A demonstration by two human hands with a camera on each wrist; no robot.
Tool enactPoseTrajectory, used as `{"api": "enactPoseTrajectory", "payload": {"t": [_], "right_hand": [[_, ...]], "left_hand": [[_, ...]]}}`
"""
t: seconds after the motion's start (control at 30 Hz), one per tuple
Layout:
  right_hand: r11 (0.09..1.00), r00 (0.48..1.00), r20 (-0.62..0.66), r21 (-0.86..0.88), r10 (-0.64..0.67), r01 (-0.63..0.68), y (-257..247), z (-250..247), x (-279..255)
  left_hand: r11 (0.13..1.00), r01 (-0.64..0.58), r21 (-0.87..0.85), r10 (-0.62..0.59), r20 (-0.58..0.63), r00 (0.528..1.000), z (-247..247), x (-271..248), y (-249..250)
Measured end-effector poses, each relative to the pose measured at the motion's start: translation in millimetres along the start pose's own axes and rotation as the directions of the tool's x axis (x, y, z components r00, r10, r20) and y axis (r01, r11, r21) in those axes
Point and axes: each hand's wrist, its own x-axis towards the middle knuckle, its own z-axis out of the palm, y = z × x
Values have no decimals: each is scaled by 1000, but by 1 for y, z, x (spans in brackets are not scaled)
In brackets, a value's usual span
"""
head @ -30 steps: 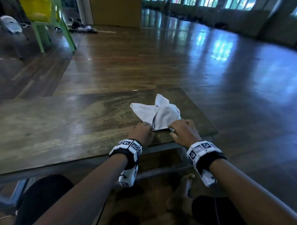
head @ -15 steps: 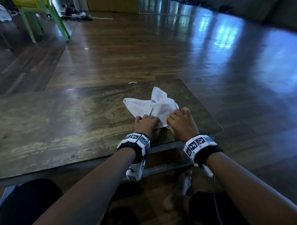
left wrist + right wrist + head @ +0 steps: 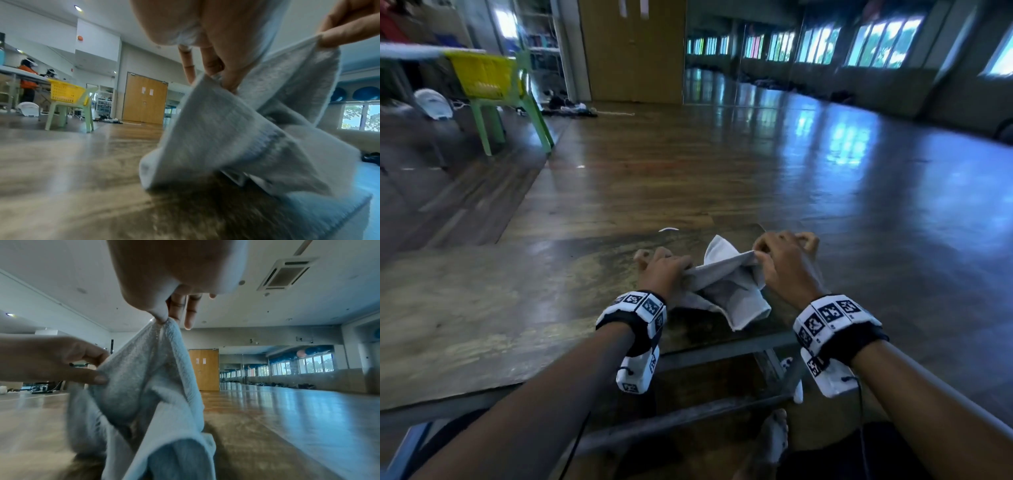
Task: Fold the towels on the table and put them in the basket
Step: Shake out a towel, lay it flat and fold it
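Observation:
A crumpled white towel (image 3: 726,291) hangs between both hands above the right end of the wooden table (image 3: 482,308), its lower part still lying on the top. My left hand (image 3: 667,270) pinches one edge of the towel (image 3: 236,129) at the left. My right hand (image 3: 780,257) pinches another edge of the towel (image 3: 148,386) at the right, slightly higher. The yellow basket (image 3: 482,75) sits on a green chair far off at the back left; in the left wrist view the basket (image 3: 65,92) is also on that chair.
The green chair (image 3: 517,113) stands on the wooden floor beyond the table. Two people (image 3: 28,79) work at a white table at far left. The table's right edge (image 3: 777,308) is close to the towel. My bare foot (image 3: 774,442) is under the table.
Both hands went from resting on the towel's near edge to pinching it and lifting it off the table, moving apart. The head view has tilted up.

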Motion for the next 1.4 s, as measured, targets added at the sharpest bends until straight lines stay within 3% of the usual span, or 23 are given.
{"api": "enactPoseTrajectory", "payload": {"t": [0.17,0.27,0.33,0.4,0.53,0.63,0.7,0.83,0.93,1.07,1.27,1.4], "right_hand": [[981,979,-67,-10,194,-195,11,-35,17],[966,966,7,-24,258,-257,0,-43,18],[982,979,76,-20,187,-186,-19,-39,17],[997,986,164,69,24,-36,-49,-33,17],[938,938,302,341,-168,59,-113,-20,26],[819,937,285,574,-204,3,-140,-22,36],[776,946,247,631,-208,6,-149,-28,41],[789,975,171,615,-142,7,-152,-42,51],[796,983,143,606,-113,3,-154,-54,56],[794,969,187,608,-159,13,-154,-73,54],[818,954,131,554,-269,155,-164,-102,40],[824,955,83,530,-285,200,-166,-122,43]], "left_hand": [[995,61,-82,-73,-150,986,-62,-17,-19],[987,65,-145,-95,-208,974,-93,-25,-22],[970,32,-242,-93,-246,965,-108,-29,-22],[966,25,-259,-95,-264,960,-120,-33,-19],[973,27,-230,-94,-288,953,-131,-42,-21],[976,46,-214,-115,-323,939,-143,-56,-22],[973,65,-222,-136,-321,937,-150,-64,-25],[926,60,-372,-142,-198,970,-150,-81,-34],[838,44,-543,-100,-74,992,-142,-93,-31],[707,-6,-707,-120,-128,984,-138,-99,-33],[871,71,-486,-167,-156,974,-149,-98,-22],[920,55,-388,-134,-180,974,-159,-103,-15]]}}
